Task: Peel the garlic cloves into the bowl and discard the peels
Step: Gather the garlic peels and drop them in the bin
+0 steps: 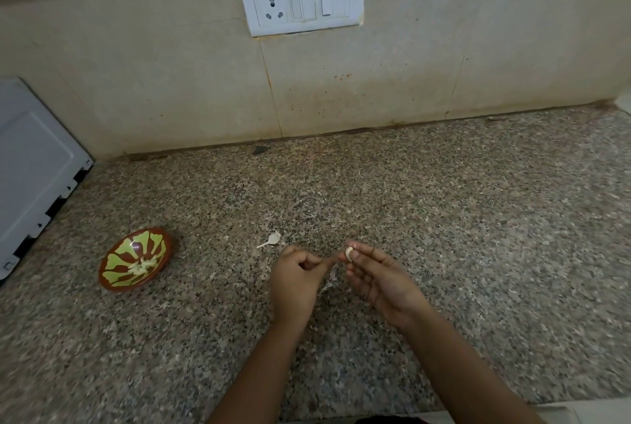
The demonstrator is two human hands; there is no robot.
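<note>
Centrally, above the speckled granite countertop (478,218), the right hand (379,282) pinched a garlic clove (349,254) between thumb and fingertips, its other fingers loosely curled. The left hand (295,282) was curled, thumb and forefinger pinching the clove's near end. Thin peel scraps (329,282) lay on the counter between the hands, partly hidden by them. A dry stalk piece (272,240) lay just beyond the left hand. Well to the left sat the brown-and-green bowl (117,288), tilted, with peeled cloves (141,266) inside. A white appliance (34,164) stood at the far left, and a switch plate (302,1) was on the tiled wall.
</note>
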